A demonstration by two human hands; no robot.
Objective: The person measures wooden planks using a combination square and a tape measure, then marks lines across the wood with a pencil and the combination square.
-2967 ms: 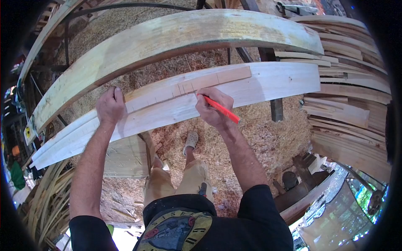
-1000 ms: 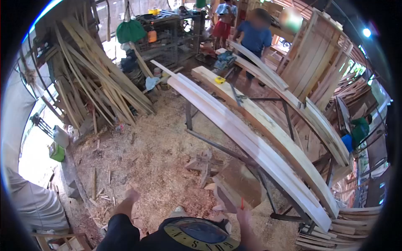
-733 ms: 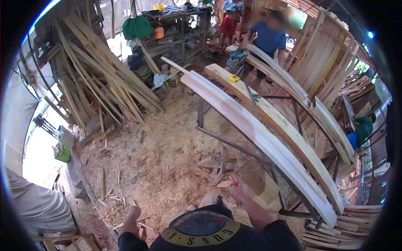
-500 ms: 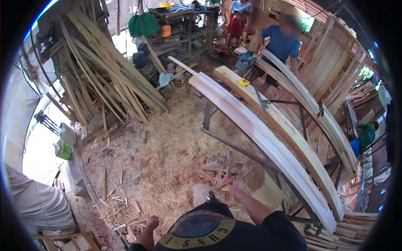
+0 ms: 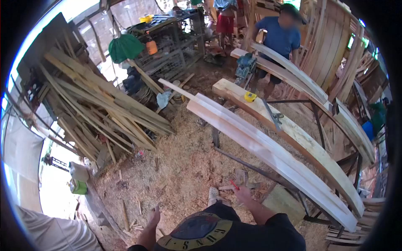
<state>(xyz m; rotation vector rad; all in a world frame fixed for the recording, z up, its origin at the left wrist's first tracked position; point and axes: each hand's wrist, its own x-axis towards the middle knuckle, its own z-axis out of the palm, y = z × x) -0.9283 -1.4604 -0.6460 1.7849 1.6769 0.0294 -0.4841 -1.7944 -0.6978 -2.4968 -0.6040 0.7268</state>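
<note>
My right hand (image 5: 243,193) is closed around a slim red pencil (image 5: 234,185), its tip pointing forward and left. That hand is low in front of me, on the near side of the long pale plank (image 5: 251,144) on the metal stand, without touching it. My left hand (image 5: 153,215) hangs by my side over the shavings. It looks loosely open with nothing in it, though its fingers show only in part. Behind the pale plank lies a thick timber beam (image 5: 301,136), carrying a yellow tape measure (image 5: 250,97) and a metal square-like tool (image 5: 274,115).
Wood shavings (image 5: 184,159) cover the floor. Boards (image 5: 104,104) lean in a stack at left. A metal stand bar (image 5: 247,165) runs below the plank. A co-worker in blue (image 5: 278,37) stands behind further planks, near a blue-green power tool (image 5: 246,66). Wood scraps (image 5: 240,178) lie ahead.
My view has shifted, and my foot now shows ahead of me. My left hand has swung forward. The red pencil stays in my right hand. The co-worker in blue remains behind the planks.
</note>
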